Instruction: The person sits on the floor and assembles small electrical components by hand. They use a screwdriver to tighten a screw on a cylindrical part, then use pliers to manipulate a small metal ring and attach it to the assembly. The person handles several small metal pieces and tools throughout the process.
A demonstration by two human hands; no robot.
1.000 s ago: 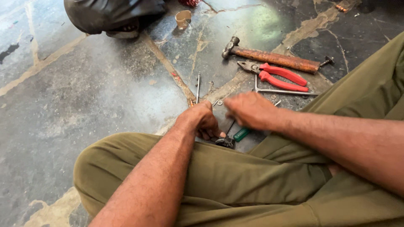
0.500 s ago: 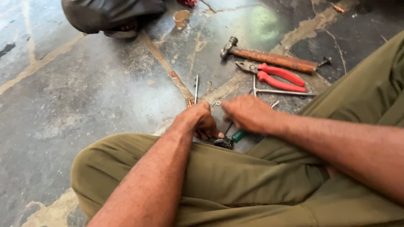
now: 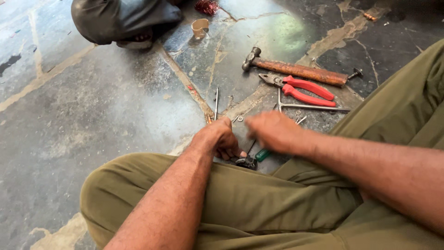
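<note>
left hand [image 3: 221, 138]: fingers curled, low by crossed legs | right hand [image 3: 274, 130]: blurred, palm down, grip unclear

On the floor [image 3: 92, 120] lie one hammer [image 3: 296, 69], one pair of red-handled pliers [image 3: 303, 89], two thin metal rods [image 3: 314, 107], one green-handled screwdriver [image 3: 261, 154], one small black part [image 3: 247, 162], one tan cup [image 3: 200, 28] and one small washer [image 3: 240, 119]. Two hands [image 3: 222, 136] work there.
</note>
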